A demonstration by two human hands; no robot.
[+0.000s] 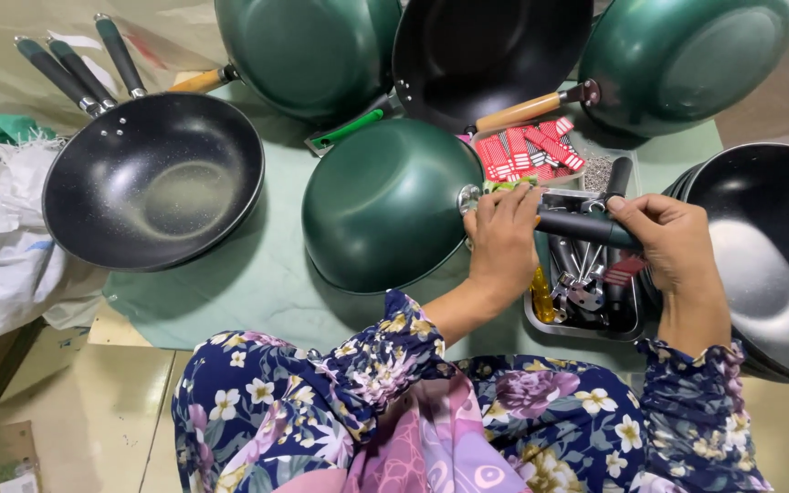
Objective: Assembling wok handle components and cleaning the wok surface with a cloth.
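Hands working over metal tray of screws and brackets. Left hand pinching bracket end of upturned green wok; right hand gripping black handle, pressing it toward wok. Beyond, red label strips, more woks lying around.

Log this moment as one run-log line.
left hand: at upturned green wok handle bracket | right hand: gripping black handle | below: metal parts tray

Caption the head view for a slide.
Both hands, left hand and right hand, hold a black handle against an upturned green pan.
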